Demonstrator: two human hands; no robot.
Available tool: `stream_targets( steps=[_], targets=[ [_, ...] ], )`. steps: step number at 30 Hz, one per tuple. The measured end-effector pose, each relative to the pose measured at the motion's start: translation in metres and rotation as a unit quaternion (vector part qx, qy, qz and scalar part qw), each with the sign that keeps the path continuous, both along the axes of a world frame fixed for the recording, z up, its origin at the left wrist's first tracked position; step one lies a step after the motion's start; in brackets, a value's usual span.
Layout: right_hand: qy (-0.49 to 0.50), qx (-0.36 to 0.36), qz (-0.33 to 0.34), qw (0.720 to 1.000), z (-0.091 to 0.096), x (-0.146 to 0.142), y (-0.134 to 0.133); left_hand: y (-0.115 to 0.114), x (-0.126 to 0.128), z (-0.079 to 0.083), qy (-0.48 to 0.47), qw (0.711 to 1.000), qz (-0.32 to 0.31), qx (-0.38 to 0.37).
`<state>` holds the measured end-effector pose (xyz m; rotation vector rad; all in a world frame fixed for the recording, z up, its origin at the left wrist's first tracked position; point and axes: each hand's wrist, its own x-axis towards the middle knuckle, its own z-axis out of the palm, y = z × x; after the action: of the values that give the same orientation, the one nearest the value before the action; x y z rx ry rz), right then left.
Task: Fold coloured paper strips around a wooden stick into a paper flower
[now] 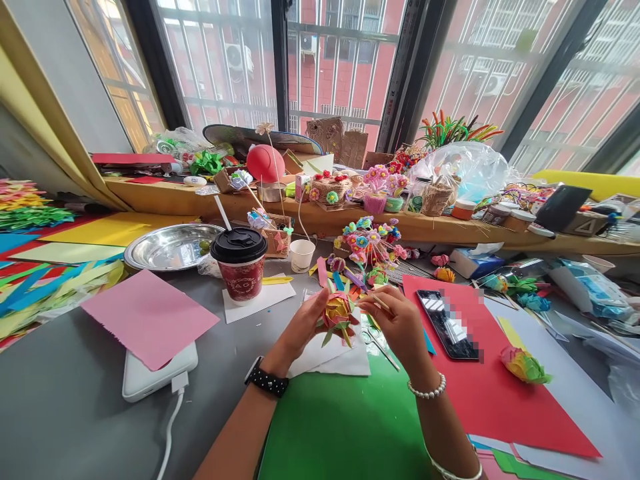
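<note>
My left hand (303,328) is closed around a paper flower (339,311) with yellow and pink petals and green leaves at its base. Close beside it on the right, my right hand (400,327) pinches a thin pale stick (379,301), its tip near the petals. The fingers hide part of both things. Beneath the hands lie white paper (345,357) and a green sheet or mat (340,427). A pair of scissors (383,348) rests by my right hand. Another paper flower (525,365), pink, yellow and green, sits on red card to the right.
A lidded coffee cup (241,267), a metal plate (165,248) and a small paper cup (302,256) stand at the back left. Pink paper (150,320) overlaps a white power bank (160,377) with a cable. A phone (449,325) lies on the red card (530,407). Crafts crowd the windowsill (310,217).
</note>
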<state>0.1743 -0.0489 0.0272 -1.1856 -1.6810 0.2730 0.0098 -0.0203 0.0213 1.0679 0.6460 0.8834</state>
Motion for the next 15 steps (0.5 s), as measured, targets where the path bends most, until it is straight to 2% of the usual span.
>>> stream_targets(
  steps=[3, 6, 11, 15],
  targets=[
    [0.007, 0.024, -0.069, 0.997, 0.0002, -0.0008, -0.0005, 0.0034, -0.0039, -0.0017, -0.076, 0.997, 0.017, 0.006],
    [0.003, 0.025, -0.094, 0.995, -0.0005, -0.0018, 0.0, 0.0038, -0.0043, -0.0017, -0.124, 0.992, 0.015, 0.001],
    [-0.013, -0.001, -0.044, 0.999, -0.0034, -0.0056, 0.0015, 0.0038, 0.0027, -0.0042, -0.159, 0.983, 0.069, -0.061],
    [-0.032, -0.025, 0.007, 0.999, -0.0044, -0.0097, 0.0004, 0.0078, 0.0038, -0.0094, -0.207, 0.971, 0.068, -0.095]
  ],
)
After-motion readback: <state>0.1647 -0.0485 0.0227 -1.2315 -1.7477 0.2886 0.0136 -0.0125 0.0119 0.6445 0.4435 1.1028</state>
